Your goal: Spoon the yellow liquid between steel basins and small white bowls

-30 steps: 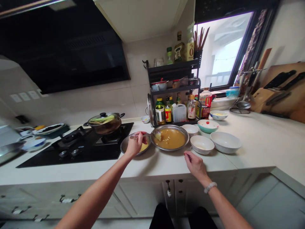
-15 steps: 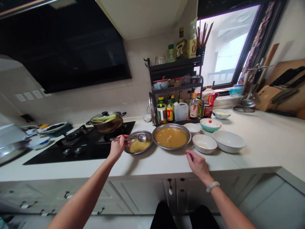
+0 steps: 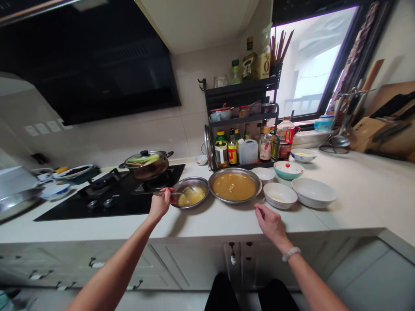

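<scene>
My left hand is closed around the handle of a metal spoon. The spoon's bowl end dips into yellowish liquid in a small steel dish. To the right of that dish stands a larger steel dish full of brown liquid with pale bits floating on it. My right hand, its fingers curled closed, rests near the front edge of the counter, with nothing seen in it. Just beyond it sits a white bowl.
A lidded pot with greens showing through its glass lid stands on the black hob. More bowls, including a wide white bowl and a green-sided bowl, cluster at right. Behind them rises a black rack of bottles.
The spoon has gone down from above the small steel dish into its yellow liquid, with my left hand tilting along. My right hand has stayed put. The view has shifted slightly.
</scene>
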### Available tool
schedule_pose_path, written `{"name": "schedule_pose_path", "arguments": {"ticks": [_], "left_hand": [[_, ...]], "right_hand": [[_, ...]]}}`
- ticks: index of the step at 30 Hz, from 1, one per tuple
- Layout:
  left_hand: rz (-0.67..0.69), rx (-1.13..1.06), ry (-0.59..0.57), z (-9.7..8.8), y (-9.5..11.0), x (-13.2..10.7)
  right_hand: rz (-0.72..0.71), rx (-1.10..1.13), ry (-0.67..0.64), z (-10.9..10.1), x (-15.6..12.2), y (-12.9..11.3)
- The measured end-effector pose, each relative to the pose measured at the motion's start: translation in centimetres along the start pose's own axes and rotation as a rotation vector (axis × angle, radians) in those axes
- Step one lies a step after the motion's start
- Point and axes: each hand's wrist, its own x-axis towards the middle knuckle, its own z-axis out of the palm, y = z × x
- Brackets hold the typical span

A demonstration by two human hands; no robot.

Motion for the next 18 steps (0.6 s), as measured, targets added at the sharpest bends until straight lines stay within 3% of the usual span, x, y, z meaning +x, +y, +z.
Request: {"name": "schedule_pose_path", "arguments": {"ticks": [8,18], "left_hand": [[-0.332,-0.331,0.162,1.6,1.0,0.1],[-0.347,-0.406,0.241,0.6,3.1,0.4]], "right_hand": [[-0.012,0.001,-0.011,-0.3,0.2,-0.3],[-0.012,0.005,-0.006,0.0,0.0,0.0]]}}
